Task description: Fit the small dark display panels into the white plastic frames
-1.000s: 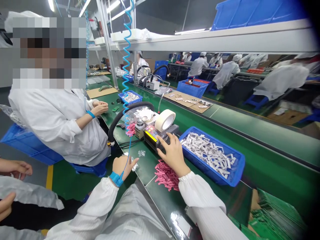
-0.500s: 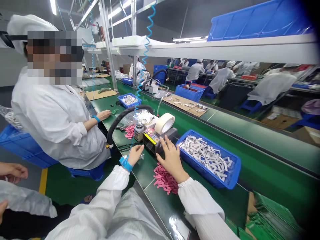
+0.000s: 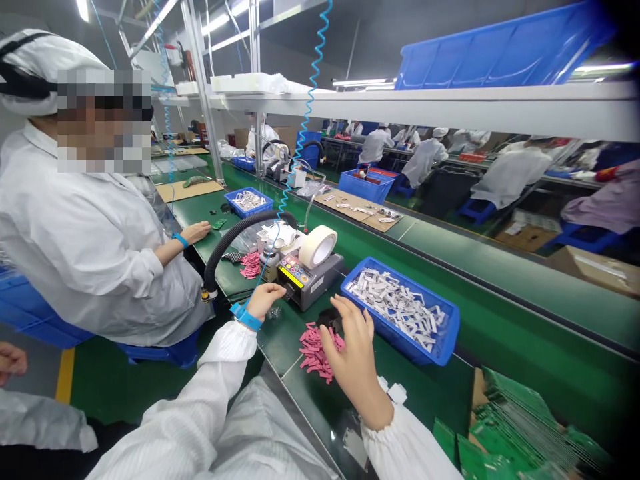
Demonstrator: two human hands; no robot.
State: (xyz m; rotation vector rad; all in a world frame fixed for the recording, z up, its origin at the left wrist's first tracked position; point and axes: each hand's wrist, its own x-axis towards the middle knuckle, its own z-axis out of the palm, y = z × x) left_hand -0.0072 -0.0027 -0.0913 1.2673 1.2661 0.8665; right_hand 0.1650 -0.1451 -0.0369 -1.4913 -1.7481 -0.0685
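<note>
My left hand (image 3: 267, 300), a blue strap on its wrist, is closed in a pinch at the front of a tape dispenser (image 3: 316, 283). Whatever lies between those fingertips is too small to make out. A roll of cream tape (image 3: 319, 247) sits on top of the dispenser. My right hand (image 3: 353, 347) is open, fingers apart and holding nothing, above the table beside a heap of pink strips (image 3: 315, 353). A dark object (image 3: 329, 319) lies just behind its fingers. To the right stands a blue bin (image 3: 453, 333) full of small white pieces (image 3: 395, 307).
Green circuit boards (image 3: 520, 420) are stacked at the lower right. A black hose (image 3: 220, 253) arches left of the dispenser, and a coiled blue air line (image 3: 313, 87) hangs above. At the left sits a co-worker in white (image 3: 105, 233), one hand on the table.
My right hand has drawn back from the dispenser, toward me, over the pink strips. My left hand's pinch has come to the dispenser's front. The view has shifted slightly right.
</note>
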